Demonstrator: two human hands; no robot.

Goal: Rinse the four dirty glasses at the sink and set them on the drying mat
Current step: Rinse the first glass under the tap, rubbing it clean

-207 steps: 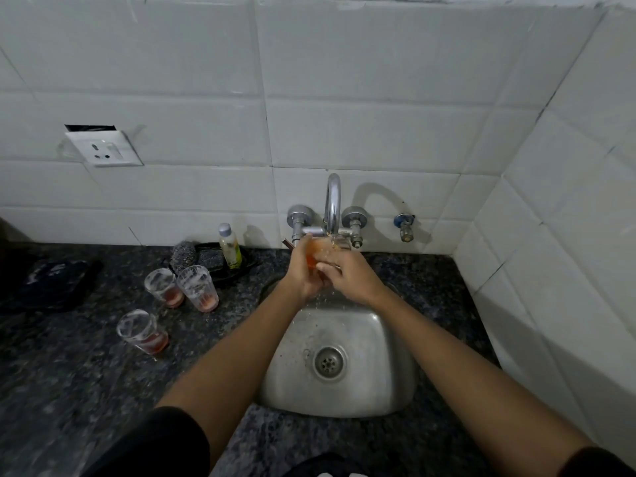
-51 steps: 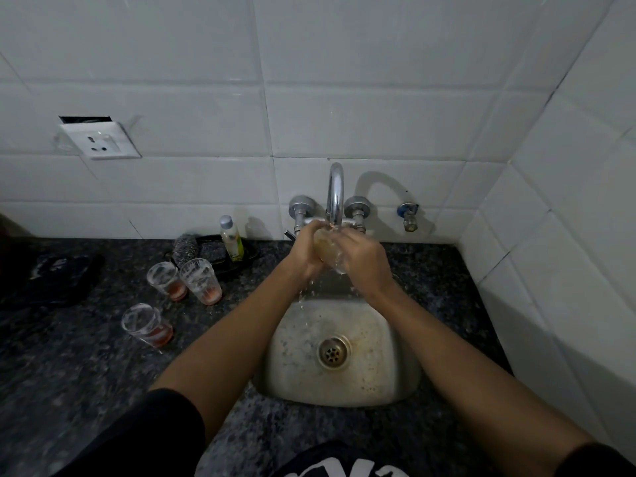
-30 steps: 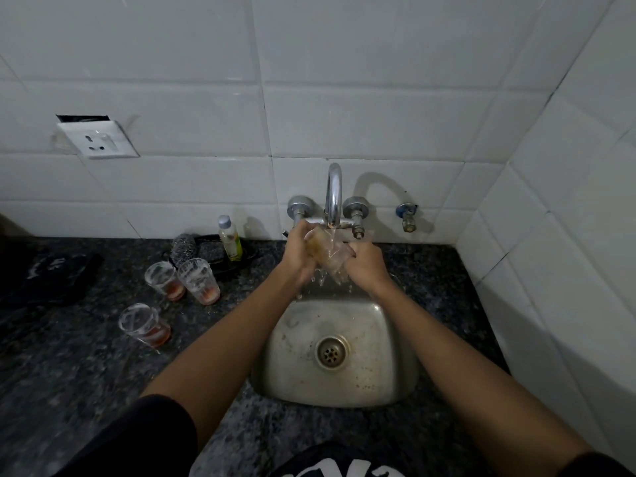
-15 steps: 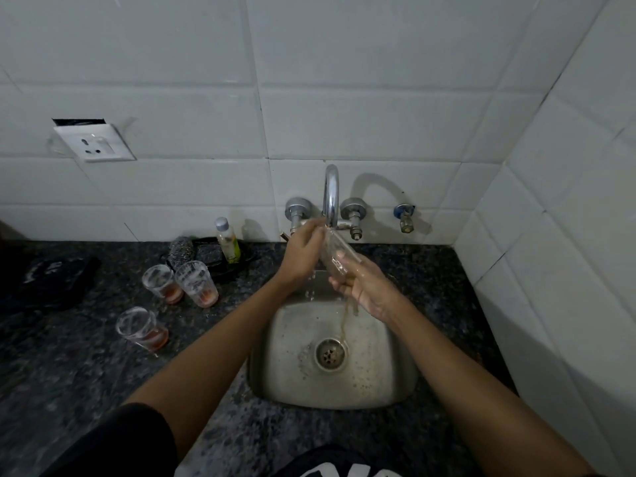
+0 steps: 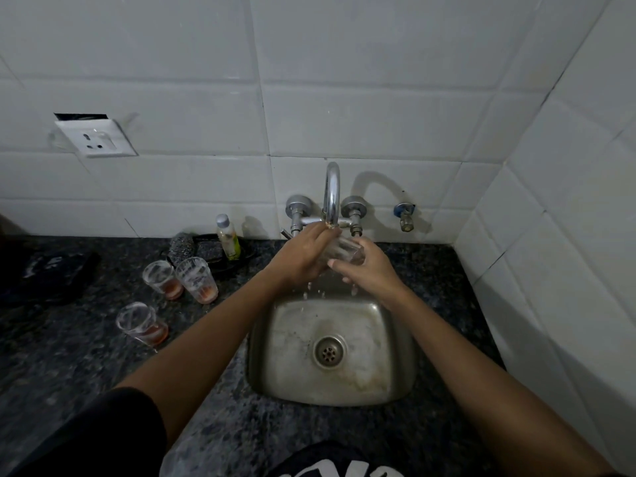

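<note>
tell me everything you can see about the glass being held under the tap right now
The glass is a small clear tumbler that looks like plain glass or clear plastic, lying roughly on its side just below the faucet spout, above the back edge of the sink. The left hand wraps its left part and the right hand cups its right end. No reddish residue shows inside. Drops fall beneath it.
</note>
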